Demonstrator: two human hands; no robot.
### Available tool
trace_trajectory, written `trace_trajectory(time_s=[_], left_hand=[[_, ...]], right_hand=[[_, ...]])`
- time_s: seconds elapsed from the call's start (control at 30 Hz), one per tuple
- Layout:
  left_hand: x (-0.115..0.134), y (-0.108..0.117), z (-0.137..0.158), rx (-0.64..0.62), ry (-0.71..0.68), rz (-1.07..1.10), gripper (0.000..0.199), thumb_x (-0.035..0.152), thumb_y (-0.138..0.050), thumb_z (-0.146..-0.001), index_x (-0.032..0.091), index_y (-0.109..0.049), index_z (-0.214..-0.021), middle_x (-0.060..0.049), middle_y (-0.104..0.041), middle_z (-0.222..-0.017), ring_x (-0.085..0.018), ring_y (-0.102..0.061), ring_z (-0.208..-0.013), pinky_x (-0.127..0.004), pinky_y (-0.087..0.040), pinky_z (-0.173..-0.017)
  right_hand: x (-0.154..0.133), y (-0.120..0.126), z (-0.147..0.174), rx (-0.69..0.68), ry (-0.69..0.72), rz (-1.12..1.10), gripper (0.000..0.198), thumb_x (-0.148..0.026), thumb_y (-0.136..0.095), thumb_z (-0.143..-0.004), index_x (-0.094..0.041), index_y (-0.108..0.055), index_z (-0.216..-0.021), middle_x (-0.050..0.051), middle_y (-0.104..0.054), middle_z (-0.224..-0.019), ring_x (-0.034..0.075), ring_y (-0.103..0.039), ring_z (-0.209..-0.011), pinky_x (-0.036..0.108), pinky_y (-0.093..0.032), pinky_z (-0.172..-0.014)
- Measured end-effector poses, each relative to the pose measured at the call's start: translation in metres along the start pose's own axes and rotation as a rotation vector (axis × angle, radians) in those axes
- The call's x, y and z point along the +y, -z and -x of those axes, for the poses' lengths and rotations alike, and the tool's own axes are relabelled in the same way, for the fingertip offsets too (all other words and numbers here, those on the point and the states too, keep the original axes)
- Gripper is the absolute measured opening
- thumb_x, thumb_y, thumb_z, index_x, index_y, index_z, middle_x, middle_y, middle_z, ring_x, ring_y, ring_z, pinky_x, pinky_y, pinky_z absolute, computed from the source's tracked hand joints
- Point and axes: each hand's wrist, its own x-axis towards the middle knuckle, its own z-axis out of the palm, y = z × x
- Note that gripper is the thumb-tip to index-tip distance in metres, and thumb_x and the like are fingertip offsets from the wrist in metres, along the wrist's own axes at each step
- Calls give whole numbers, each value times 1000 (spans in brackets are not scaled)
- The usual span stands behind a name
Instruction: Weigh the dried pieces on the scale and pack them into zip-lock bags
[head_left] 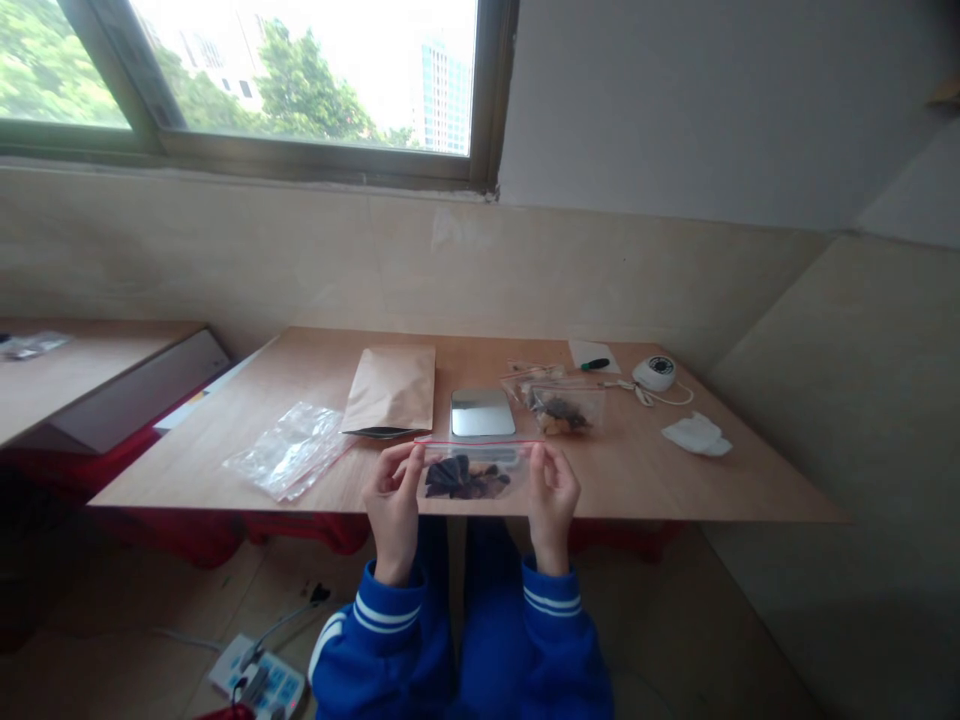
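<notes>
A clear zip bag (pixel 469 478) with a red strip along its top holds dark and tan dried pieces. My left hand (pixel 395 495) pinches its upper left corner, and my right hand (pixel 553 495) pinches the upper right one. The bag is stretched level between them at the table's front edge. Just behind it lies a kitchen scale (pixel 482 413) with a shiny plate, its front partly seen through the bag. To the left, a brown paper pouch (pixel 394 390) rests with its dark mouth towards me.
Flat clear zip bags (pixel 289 450) lie on the table (pixel 622 480) at left. Filled zip bags (pixel 566 410) sit right of the scale, near a green-and-black marker (pixel 595 364) on white paper. Further right are a white dome camera (pixel 655 373) with its cable and a crumpled tissue (pixel 697 435).
</notes>
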Motion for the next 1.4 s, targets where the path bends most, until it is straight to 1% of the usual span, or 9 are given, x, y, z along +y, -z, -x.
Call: trace_trajectory(time_s=[0.17,0.23,0.37,0.47,0.57,0.73,1.07,1.23,1.4], left_hand=[[-3,-11,1,-64,182,142,22,41,-64,-81,20,-64,-88,3,-66,-73,-12,-63,-71,-22,-47,-67],[-5,-14,1,-80,221,191,25,43,-64,-81,20,-64,-92,2,-66,-77,-12,-62,-73,-22,-47,-70],[-5,-12,1,-123,197,176,25,39,-69,-77,19,-65,-91,0,-66,-85,-13,-60,-81,-23,-46,-77],[-4,-8,1,-152,176,128,25,40,-70,-75,17,-64,-82,-1,-64,-81,-14,-59,-79,-23,-46,-74],[-2,-7,0,-160,173,121,25,41,-69,-75,17,-62,-80,0,-62,-77,-13,-58,-73,-23,-46,-68],[0,-5,-1,-179,167,150,21,38,-69,-77,18,-62,-81,1,-61,-76,-12,-58,-71,-22,-47,-66],[1,-1,-4,-150,112,84,18,35,-70,-76,18,-63,-80,0,-64,-75,-15,-61,-75,-25,-48,-70],[-2,-1,-1,-90,74,72,18,34,-71,-75,19,-63,-81,0,-65,-74,-14,-62,-74,-24,-48,-71],[-3,-7,2,-131,117,113,20,38,-68,-77,19,-61,-79,1,-63,-74,-13,-60,-72,-24,-48,-69]], right_hand=[[-2,1,-5,-69,-128,-175,31,-47,-54,-87,-17,-60,-81,2,-65,-72,15,-62,-64,29,-52,-65],[-3,-1,-6,-120,-182,-241,30,-47,-57,-85,-17,-60,-85,2,-65,-75,15,-63,-65,27,-53,-63],[0,-2,-4,-185,-265,-306,35,-45,-64,-81,-19,-59,-104,0,-65,-75,15,-64,-72,28,-54,-69],[4,-1,-2,-200,-298,-294,32,-46,-65,-80,-17,-63,-93,1,-66,-73,15,-64,-70,29,-54,-69],[6,-2,-3,-204,-284,-274,31,-47,-67,-78,-16,-66,-83,3,-68,-73,15,-63,-68,28,-54,-68],[4,-3,-2,-163,-222,-238,29,-45,-67,-79,-17,-68,-85,3,-69,-75,15,-64,-69,30,-54,-68],[2,-1,-4,-144,-135,-190,22,-39,-67,-79,-17,-67,-83,5,-72,-85,21,-67,-86,38,-52,-85],[-4,0,0,-127,-73,-150,19,-37,-67,-80,-18,-67,-84,2,-70,-80,18,-65,-81,35,-53,-82],[-7,-1,-1,-122,-165,-181,26,-43,-65,-80,-17,-66,-78,2,-68,-71,16,-64,-68,31,-55,-69]])
